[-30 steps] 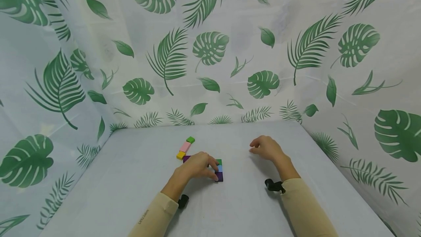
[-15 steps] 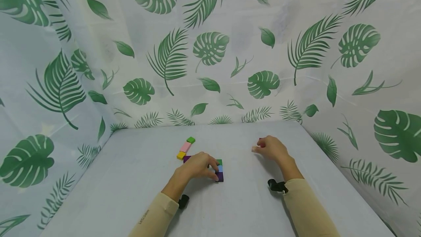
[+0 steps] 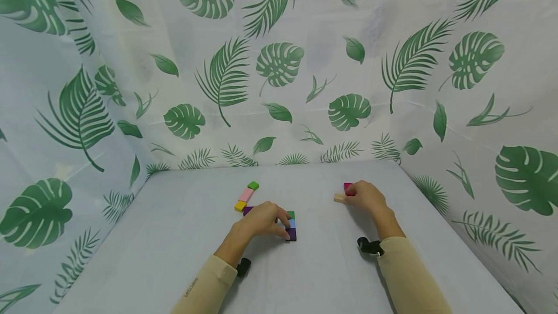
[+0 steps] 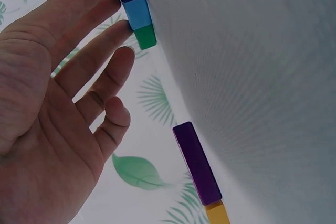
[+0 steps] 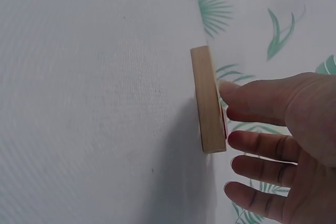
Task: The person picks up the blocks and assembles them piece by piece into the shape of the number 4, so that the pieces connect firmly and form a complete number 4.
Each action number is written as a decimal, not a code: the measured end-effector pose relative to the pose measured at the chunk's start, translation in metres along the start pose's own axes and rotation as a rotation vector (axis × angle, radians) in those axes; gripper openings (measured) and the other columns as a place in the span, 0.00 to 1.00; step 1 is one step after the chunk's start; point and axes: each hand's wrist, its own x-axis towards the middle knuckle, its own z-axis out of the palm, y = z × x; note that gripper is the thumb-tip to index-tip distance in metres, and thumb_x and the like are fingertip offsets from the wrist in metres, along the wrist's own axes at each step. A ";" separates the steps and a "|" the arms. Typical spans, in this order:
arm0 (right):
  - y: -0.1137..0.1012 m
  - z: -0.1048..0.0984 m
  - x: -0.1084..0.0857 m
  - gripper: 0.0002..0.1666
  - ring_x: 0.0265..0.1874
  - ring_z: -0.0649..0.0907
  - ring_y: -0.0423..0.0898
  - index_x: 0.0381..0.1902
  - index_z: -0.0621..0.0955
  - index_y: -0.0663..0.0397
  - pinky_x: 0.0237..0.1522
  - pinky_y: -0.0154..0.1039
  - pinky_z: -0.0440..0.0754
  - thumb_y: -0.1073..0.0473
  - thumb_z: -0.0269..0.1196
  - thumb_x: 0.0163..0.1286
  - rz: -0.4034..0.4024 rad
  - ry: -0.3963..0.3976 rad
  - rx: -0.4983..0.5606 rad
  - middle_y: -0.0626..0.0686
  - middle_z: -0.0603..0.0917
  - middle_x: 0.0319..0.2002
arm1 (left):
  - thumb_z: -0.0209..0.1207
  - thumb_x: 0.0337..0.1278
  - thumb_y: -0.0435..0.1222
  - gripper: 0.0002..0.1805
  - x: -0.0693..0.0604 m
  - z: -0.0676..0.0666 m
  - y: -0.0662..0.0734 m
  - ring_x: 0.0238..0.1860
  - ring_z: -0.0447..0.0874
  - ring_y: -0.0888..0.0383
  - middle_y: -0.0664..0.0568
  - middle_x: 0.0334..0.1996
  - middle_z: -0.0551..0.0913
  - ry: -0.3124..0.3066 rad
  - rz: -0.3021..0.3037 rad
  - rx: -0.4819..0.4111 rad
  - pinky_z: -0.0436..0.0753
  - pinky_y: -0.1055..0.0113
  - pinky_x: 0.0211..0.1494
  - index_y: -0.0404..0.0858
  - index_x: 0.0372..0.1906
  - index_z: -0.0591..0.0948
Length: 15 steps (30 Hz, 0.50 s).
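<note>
Left hand [image 3: 260, 219], touching blocks [image 4: 138, 13]; right hand [image 3: 366, 196] — wooden block [image 5: 209, 100]

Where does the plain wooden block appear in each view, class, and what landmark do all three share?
Head: the wooden block lies right of centre, by the right hand.
Left wrist: not in it.
Right wrist: the wooden block runs lengthwise up the picture, right of centre.
Shared landmark: the leaf-print backdrop.

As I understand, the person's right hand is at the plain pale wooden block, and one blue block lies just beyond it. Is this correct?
Not fully: just beyond lies a magenta block, not a blue one, as the head view shows. The person's right hand is indeed at the plain pale wooden block.
</note>
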 end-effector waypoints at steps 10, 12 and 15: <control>0.004 0.000 -0.003 0.20 0.46 0.83 0.59 0.52 0.86 0.63 0.47 0.58 0.82 0.54 0.69 0.68 0.013 0.016 -0.025 0.66 0.87 0.50 | 0.78 0.50 0.49 0.14 0.000 0.000 -0.001 0.52 0.83 0.59 0.61 0.58 0.88 -0.010 -0.003 -0.002 0.80 0.69 0.50 0.52 0.42 0.93; 0.004 -0.001 -0.002 0.20 0.44 0.84 0.58 0.51 0.86 0.63 0.45 0.56 0.82 0.54 0.69 0.68 0.024 0.013 -0.029 0.65 0.87 0.49 | 0.78 0.50 0.49 0.13 0.001 -0.001 -0.001 0.51 0.83 0.59 0.61 0.57 0.88 -0.012 -0.003 -0.004 0.80 0.70 0.49 0.53 0.41 0.93; 0.004 -0.003 -0.002 0.18 0.41 0.84 0.57 0.48 0.86 0.62 0.41 0.53 0.82 0.54 0.70 0.67 0.033 0.011 -0.030 0.63 0.88 0.46 | 0.78 0.50 0.49 0.13 0.001 -0.001 -0.001 0.51 0.83 0.59 0.61 0.57 0.88 -0.012 -0.004 -0.001 0.80 0.70 0.49 0.53 0.41 0.93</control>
